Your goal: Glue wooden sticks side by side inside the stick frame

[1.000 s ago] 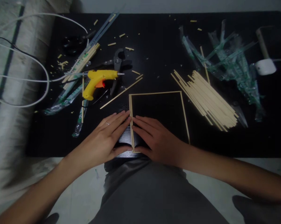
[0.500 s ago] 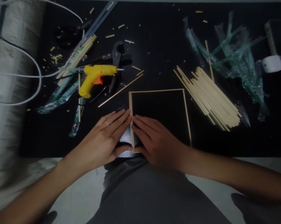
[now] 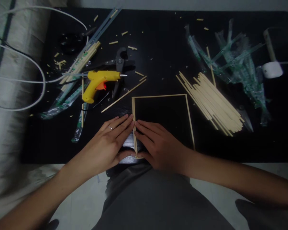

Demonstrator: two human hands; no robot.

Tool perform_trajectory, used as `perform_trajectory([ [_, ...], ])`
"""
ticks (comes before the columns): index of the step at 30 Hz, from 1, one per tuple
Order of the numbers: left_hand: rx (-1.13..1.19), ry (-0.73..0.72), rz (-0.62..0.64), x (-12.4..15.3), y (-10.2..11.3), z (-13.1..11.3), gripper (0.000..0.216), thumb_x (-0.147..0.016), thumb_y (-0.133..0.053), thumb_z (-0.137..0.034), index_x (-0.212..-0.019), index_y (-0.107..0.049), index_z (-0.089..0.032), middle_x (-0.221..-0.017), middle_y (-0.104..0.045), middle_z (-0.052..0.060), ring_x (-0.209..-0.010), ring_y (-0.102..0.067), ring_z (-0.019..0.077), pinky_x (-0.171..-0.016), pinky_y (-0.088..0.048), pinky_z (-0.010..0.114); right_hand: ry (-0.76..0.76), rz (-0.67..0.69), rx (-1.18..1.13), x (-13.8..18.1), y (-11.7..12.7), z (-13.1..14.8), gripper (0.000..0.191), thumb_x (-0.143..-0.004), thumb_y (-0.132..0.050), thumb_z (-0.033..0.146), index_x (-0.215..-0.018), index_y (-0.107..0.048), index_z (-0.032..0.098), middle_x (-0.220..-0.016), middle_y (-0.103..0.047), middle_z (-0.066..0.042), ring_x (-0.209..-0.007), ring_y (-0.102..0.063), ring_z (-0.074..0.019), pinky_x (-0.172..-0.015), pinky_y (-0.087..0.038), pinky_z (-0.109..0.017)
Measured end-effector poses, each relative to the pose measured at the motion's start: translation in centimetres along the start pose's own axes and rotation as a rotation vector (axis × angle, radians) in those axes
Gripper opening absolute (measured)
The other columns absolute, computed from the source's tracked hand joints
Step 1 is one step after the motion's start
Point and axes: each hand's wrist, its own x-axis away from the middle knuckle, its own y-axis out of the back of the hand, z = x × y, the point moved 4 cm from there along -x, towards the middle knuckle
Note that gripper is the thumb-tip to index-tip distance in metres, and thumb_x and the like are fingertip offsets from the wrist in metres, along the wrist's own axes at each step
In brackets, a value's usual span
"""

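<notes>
stretching across my view is a black table, its near edge by the person's lap. on its right side i see a tangle of clear and green wrappers. a square frame of thin sticks lies flat at the table's near edge, in front of the lap; its left side shows two sticks close together, and part of its near side is hidden behind the right hand. right of it, i have a loose pile of sticks, lying at a slant. my left hand rests with fingers straight and together, tips touching the frame's left side from outside. my right hand, fingers also stretched out, meets that same side from inside, so the sticks sit between both sets of fingertips; both thumbs reach the near corner. beyond the left hand is a yellow glue gun, nozzle pointing right, near dark pliers. a white case sits far right. smallest are the broken stick bits scattered toward the back.
</notes>
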Motion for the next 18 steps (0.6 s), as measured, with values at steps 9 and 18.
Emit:
perform_trajectory([
  [9, 0.035, 0.019, -0.017, 0.0, -0.2, 0.7, 0.089, -0.106, -0.060, -0.070, -0.173, -0.041, -0.015, -0.170, -0.054, 0.021, -0.159, -0.052, 0.0400, -0.128, -0.050, 0.062, 0.003, 0.014, -0.038, 0.4, -0.2, -0.1, 0.049, -0.112, -0.062, 0.033, -0.146, -0.065, -0.003, -0.161, -0.058, -0.036, -0.159, -0.052, -0.0421, -0.124, -0.053, -0.063],
  [18, 0.088, 0.077, 0.015, -0.3, 0.3, 1.2, 0.096, -0.099, -0.068, -0.075, -0.173, -0.040, -0.022, -0.167, -0.055, 0.022, -0.150, -0.059, 0.0451, -0.119, -0.056, 0.064, -0.036, 0.042, -0.169, 0.3, -0.1, -1.4, 0.049, -0.105, -0.075, 0.034, -0.146, -0.067, 0.008, -0.163, -0.060, -0.027, -0.162, -0.049, -0.0360, -0.128, -0.050, -0.062],
])
